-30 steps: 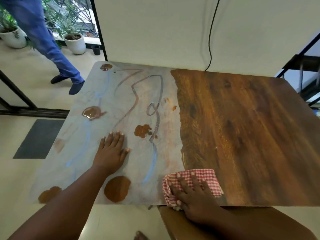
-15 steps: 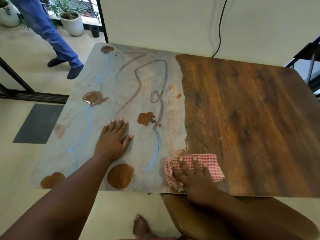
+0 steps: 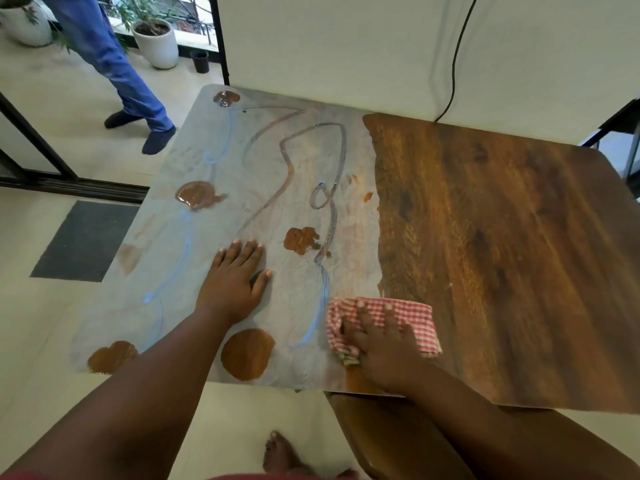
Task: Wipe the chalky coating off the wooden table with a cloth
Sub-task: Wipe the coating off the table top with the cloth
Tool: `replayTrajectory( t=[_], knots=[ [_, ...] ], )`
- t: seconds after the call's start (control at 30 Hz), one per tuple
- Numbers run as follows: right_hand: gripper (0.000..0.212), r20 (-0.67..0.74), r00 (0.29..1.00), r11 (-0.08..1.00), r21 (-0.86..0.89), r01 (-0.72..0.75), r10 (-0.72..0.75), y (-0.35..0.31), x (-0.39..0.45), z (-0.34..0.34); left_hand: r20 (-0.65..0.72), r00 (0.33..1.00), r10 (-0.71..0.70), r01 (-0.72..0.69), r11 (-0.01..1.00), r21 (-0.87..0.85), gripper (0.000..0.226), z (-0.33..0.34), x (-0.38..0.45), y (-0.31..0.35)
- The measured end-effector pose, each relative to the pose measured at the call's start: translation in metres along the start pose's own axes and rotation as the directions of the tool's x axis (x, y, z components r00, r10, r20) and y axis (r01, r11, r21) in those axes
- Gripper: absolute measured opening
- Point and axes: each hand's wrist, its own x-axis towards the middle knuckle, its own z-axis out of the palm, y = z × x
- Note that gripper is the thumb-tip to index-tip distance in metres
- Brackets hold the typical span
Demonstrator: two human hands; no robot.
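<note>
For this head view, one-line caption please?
Right hand presses checked cloth on half-wiped table; left hand rests flat.

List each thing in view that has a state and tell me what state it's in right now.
wooden table: right part wiped bare, left part under chalky coating
chalky coating: unwiped, streaked, with bare brown spots
cloth: bunched flat on the table at the coating's edge
right hand: pressing on the cloth, fingers spread
left hand: flat on the coating

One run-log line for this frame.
right hand presses checked cloth at coating edge | left hand flat on coating | table right half clean
</note>
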Motion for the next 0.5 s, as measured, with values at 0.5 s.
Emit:
replayTrajectory(
  t=[0.5],
  knots=[
    [0.056, 0.015, 0.999, 0.999, 0.023, -0.046, 0.046, 0.019, 0.012, -0.025, 0.005, 1.0, -0.003, 0.003, 1.0, -0.011, 0.064, 0.0, 0.0, -0.001]
  ],
)
